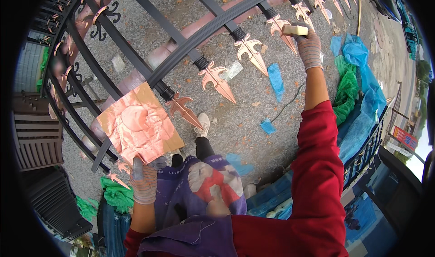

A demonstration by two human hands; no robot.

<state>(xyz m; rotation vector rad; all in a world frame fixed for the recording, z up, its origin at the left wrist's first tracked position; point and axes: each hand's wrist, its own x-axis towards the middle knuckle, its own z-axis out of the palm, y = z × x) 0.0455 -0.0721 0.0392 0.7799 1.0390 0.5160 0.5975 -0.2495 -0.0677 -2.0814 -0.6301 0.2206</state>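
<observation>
My right hand [310,51], in a striped glove, reaches out to the upper right with its fingers closed round a pale yellow sponge block [296,30]. That sponge is at a copper-coloured spearhead [277,29] on the black metal fence [213,19]; whether it touches the metal I cannot tell. At the lower left, my gloved left hand [144,182] grips the near edge of a cardboard sheet [174,142] smeared with copper-pink paint. Beside the sheet, another copper spearhead [184,110] points toward my shoe. More spearheads [251,53] line the curved rail between my hands.
Green netting [345,91] and blue netting [362,62] are heaped on the right. A pink-stained pipe [158,53] lies under the fence. Blue scraps [275,81] lie on the gravelly ground. Dark metal panels [38,139] stand at the left, and my shoe [203,124] is near the rail.
</observation>
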